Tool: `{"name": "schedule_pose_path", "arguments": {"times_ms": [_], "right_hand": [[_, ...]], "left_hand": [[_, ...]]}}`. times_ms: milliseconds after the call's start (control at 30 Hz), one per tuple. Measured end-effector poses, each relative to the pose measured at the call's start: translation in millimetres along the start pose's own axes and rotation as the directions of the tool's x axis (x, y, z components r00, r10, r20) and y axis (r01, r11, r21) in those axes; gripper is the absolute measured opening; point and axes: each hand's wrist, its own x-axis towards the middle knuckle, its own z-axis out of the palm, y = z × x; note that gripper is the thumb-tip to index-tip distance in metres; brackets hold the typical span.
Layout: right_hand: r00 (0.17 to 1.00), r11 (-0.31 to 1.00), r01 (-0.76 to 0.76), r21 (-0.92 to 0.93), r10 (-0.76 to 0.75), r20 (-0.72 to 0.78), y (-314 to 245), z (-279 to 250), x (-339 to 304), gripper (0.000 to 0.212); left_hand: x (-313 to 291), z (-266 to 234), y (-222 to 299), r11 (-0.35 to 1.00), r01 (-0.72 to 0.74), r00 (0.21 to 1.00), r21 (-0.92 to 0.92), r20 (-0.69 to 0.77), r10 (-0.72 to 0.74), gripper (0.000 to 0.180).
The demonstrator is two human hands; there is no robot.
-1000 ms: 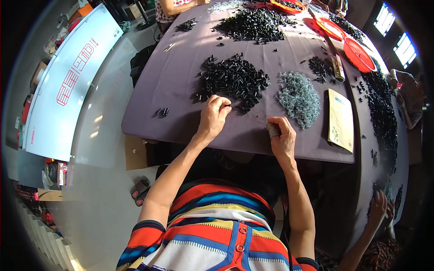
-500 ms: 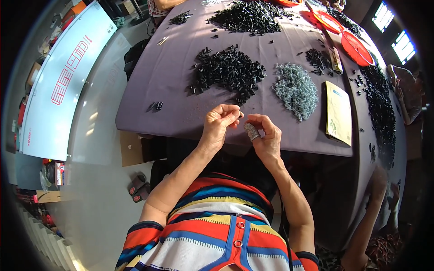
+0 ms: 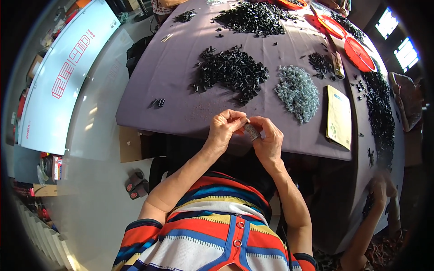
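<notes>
Where the left hand (image 3: 220,131) meets the right hand (image 3: 270,141), nearside of the heap of small black plastic-looking tubes (image 3: 231,72), its fingers pinch together, contents hidden; the right's grip I cannot tell. Each tube looks light, stiff, slippery, best held mid-length.

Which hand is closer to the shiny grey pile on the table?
Right. The right hand is on the person's side of the shiny grey pile, a little to its left; the left hand is farther left.
</notes>
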Motion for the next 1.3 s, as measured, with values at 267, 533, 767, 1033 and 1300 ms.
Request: {"name": "schedule_pose_path", "arguments": {"times_ms": [267, 533, 767, 1033, 1300], "right_hand": [[0.98, 0.995, -0.096, 0.034, 0.088, 0.181, -4, 2, 10, 0.023], [0.975, 0.99, 0.1, -0.098, -0.077, 0.208, 7, 12, 50, 0.025], [0.95, 0.906, 0.277, -0.32, -0.21, 0.229, 22, 41, 95, 0.023], [0.906, 0.722, 0.398, -0.565, -0.213, 0.366, 38, 76, 114, 0.014], [0.893, 0.619, 0.368, -0.694, -0.025, 0.45, 29, 82, 129, 0.015]], "left_hand": [[-3, -27, 6, 0.954, 0.202, 0.973, -0.221, 0.155, -0.17, 0.009], [-2, -48, 14, 0.836, 0.237, 0.972, -0.496, 0.128, -0.199, 0.005], [-4, -51, 14, 0.776, 0.213, 0.977, -0.593, 0.103, -0.189, 0.005], [-1, -52, 11, 0.758, 0.194, 0.981, -0.622, 0.11, -0.161, 0.004], [-3, -48, 13, 0.778, 0.198, 0.976, -0.596, 0.045, -0.213, 0.005]]}}
